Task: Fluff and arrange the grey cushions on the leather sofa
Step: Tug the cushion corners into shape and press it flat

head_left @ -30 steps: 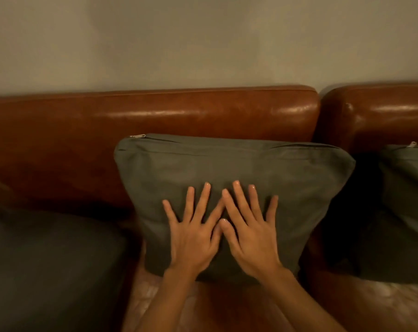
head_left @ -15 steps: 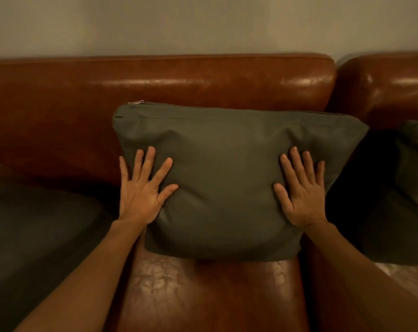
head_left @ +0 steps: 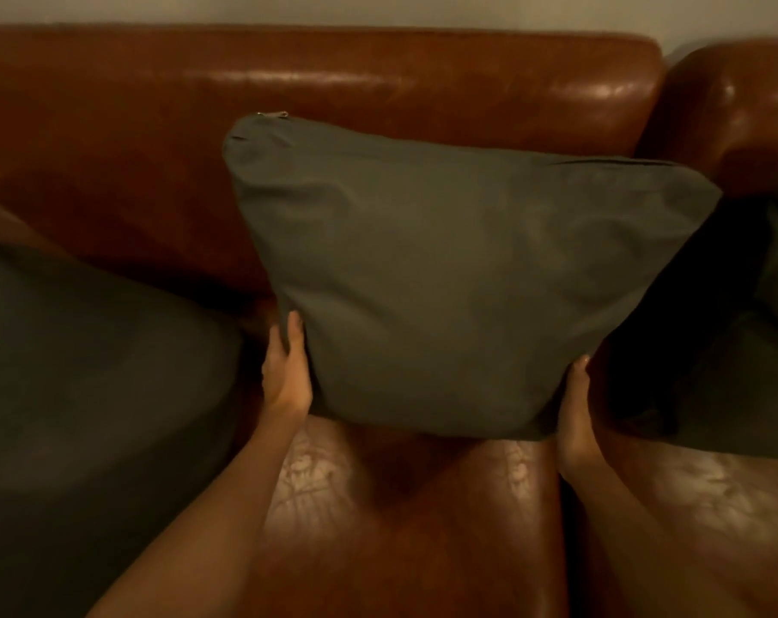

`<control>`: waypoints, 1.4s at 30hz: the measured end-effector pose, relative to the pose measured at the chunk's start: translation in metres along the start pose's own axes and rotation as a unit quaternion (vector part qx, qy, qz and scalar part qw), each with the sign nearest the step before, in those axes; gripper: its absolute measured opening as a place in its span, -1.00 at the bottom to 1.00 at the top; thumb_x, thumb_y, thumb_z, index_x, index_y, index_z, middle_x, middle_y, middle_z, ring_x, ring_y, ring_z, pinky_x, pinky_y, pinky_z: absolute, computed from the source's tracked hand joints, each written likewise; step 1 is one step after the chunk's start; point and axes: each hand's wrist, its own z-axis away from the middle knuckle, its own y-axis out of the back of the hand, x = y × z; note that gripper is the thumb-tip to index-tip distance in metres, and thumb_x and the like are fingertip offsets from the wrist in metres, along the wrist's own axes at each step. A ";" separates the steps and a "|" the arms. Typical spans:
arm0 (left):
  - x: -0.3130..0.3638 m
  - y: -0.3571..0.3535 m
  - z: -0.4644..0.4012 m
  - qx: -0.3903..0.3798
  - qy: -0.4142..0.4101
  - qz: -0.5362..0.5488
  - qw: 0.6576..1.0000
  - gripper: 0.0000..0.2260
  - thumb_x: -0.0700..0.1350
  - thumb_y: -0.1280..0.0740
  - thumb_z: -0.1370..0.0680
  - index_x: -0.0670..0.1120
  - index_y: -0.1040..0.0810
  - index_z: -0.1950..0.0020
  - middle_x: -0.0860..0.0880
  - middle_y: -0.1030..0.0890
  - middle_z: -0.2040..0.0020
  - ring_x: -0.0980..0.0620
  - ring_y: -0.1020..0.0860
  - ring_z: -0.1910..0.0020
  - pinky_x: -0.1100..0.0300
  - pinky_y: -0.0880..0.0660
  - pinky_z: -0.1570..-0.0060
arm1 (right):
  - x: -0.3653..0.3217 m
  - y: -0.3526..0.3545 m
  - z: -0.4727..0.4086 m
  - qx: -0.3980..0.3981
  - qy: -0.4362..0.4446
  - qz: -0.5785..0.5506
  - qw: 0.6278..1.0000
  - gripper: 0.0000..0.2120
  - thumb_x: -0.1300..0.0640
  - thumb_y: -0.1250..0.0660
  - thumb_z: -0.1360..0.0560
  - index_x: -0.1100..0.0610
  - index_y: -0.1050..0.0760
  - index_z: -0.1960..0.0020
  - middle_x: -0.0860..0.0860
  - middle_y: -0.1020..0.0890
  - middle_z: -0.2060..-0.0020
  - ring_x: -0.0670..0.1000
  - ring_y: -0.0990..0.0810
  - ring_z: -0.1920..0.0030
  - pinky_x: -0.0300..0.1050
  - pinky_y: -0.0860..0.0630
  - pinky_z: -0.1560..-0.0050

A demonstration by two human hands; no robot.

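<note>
Home living room: brown leather sofa (head_left: 378,91) against a plain pale wall (head_left: 378,6), 3 grey cushions (head_left: 445,269) on its seats, dim warm lighting.

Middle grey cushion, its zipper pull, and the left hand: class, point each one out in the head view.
Middle grey cushion (head_left: 458,278), head view: centre of its front face.
Zipper pull (head_left: 273,113), head view: metal tab at top-left corner.
Left hand (head_left: 287,372), head view: back of the hand.
</note>
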 end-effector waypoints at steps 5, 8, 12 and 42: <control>-0.014 0.000 0.033 0.004 0.006 -0.063 0.998 -0.24 0.48 0.12 -0.48 0.07 -0.24 -0.53 -0.10 -0.34 -0.48 -0.16 -0.32 -0.44 0.07 -0.20 -0.40 | -0.033 0.023 0.028 0.006 0.064 -0.068 0.996 -0.38 -0.37 -0.09 -0.51 -0.04 -0.35 -0.43 -0.13 -0.48 -0.24 -0.07 -0.45 -0.25 -0.14 -0.36 -0.18; -0.013 -0.007 0.074 0.042 -0.064 0.064 0.995 -0.53 0.10 0.02 -0.68 -0.06 -0.20 -0.55 0.06 -0.21 -0.50 0.07 -0.21 -0.47 0.56 -0.03 -0.22 | -0.061 0.041 0.041 0.059 0.136 -0.027 0.989 -0.60 -0.28 -0.11 -0.59 -0.06 -0.48 -0.22 -0.07 -0.57 -0.13 -0.03 -0.53 -0.16 -0.06 -0.47 -0.11; -0.021 -0.040 0.100 -0.028 -0.021 0.118 0.992 -0.50 0.11 0.18 -0.69 -0.09 -0.04 -0.58 -0.11 -0.06 -0.57 -0.04 0.00 -0.55 0.18 0.09 -0.47 | -0.126 0.055 0.049 0.130 0.247 0.021 0.960 -0.65 -0.38 -0.11 -0.54 -0.14 -0.43 0.14 0.11 -0.55 0.05 0.14 -0.52 -0.06 0.24 -0.44 -0.18; 0.200 -0.025 0.018 0.167 -0.589 -0.397 0.684 -0.50 0.24 0.05 -0.63 0.16 -0.10 -0.57 -0.06 -0.08 -0.59 -0.31 0.05 -0.54 -0.37 0.17 -0.41 | -0.245 -0.022 -0.009 0.011 0.606 0.457 0.651 -0.45 -0.23 0.06 -0.64 -0.06 -0.14 -0.57 0.05 -0.20 -0.55 0.05 -0.12 -0.55 0.06 0.11 -0.53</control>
